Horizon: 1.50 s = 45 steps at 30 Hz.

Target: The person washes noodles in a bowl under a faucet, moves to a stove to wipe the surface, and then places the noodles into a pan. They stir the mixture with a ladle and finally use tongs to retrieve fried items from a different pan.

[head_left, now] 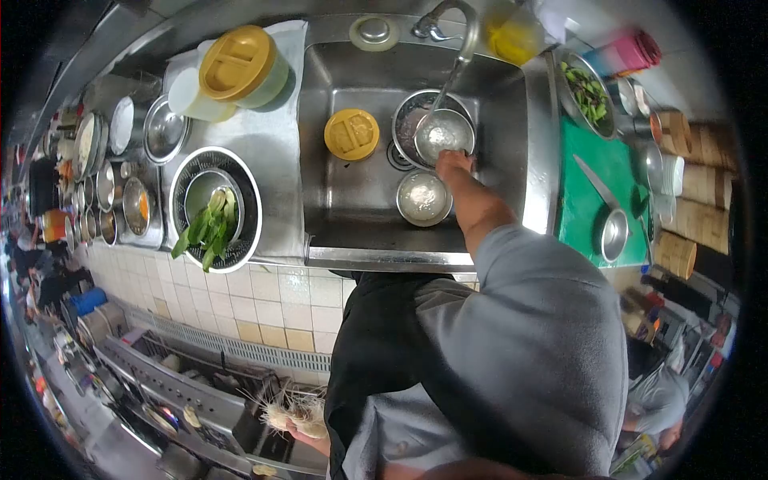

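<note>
My right hand [454, 162] grips the rim of a metal bowl [445, 138] full of water, tilted below the faucet spout [468, 52]. Beneath it is a larger metal bowl [406, 114], partly hidden, with something brownish inside. Just below, a second small bowl of water [424, 198] rests on the sink floor. Left of these lies a yellow lid [352, 134]. At the lower left, beside the black apron, my left hand [309, 438] is closed round a bunch of pale, stringy roots [294, 410]; my torso hides its wrist.
A colander of leafy greens [214, 220] and a yellow-lidded container [244, 68] stand left of the steel sink [344, 216]. On the right, a green cutting board [588, 172] bears a knife [596, 182] and small bowl [614, 236]. A person [660, 400] is at the lower right.
</note>
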Each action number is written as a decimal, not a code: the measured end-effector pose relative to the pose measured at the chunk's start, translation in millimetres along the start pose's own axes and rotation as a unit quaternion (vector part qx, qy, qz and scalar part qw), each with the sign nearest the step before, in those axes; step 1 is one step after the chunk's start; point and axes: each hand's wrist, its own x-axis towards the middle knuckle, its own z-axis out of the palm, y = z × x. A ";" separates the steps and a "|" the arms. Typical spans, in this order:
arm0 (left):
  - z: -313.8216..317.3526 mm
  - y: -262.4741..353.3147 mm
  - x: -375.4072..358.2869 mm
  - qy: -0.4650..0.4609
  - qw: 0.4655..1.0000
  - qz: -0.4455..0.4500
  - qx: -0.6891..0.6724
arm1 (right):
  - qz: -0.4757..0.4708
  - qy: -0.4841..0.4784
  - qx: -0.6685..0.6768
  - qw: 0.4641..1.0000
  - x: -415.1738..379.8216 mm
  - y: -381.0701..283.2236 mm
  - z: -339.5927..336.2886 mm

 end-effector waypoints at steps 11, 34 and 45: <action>26.0 51.6 -26.5 0.025 0.979 -0.023 0.199 | -0.150 0.068 -0.008 0.986 10.2 -14.7 9.6; 19.9 -17.6 -43.4 0.313 0.680 -0.393 -0.534 | -0.274 0.319 -0.149 0.895 176.1 26.1 -228.7; 2.9 -96.9 -194.8 0.442 0.585 -0.407 -0.545 | -0.346 0.159 -0.572 0.727 95.8 -31.0 -197.2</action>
